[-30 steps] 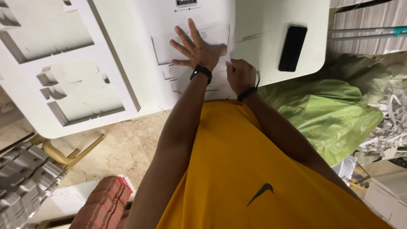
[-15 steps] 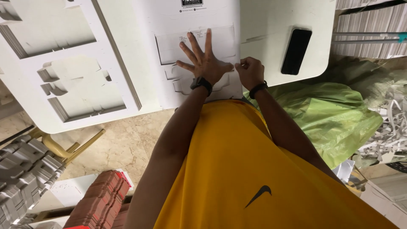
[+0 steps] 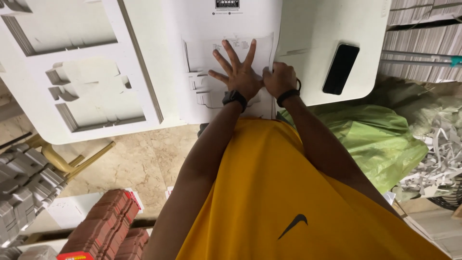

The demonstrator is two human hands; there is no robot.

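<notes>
The white table (image 3: 317, 33) filled the far half of the view, and on its left part lay a large die-cut board (image 3: 82, 72) with box shapes already punched out. Right of that lay the white die-cut sheet (image 3: 207, 29), its long axis running from the near edge of the table away towards the far side, directly ahead of the person. Near right, below the table, a green plastic bag (image 3: 380, 139) sagged beside paper scraps (image 3: 438, 159); near left on the floor were red stacked packs (image 3: 106, 226). A black phone (image 3: 340, 69) lay on the table, well right of the hands.

The left hand (image 3: 240, 74) was spread flat, fingers fanned wide, pressing the sheet down and gripping nothing. The right hand (image 3: 280, 79) touched it on the right, curled closed at the sheet's right margin; it seemed to pinch the edge, though I could not tell for sure. The perforated outline lay under and just left of the left hand, so that hand was nearer.

Compared with a second before, the two hands had drawn together.
</notes>
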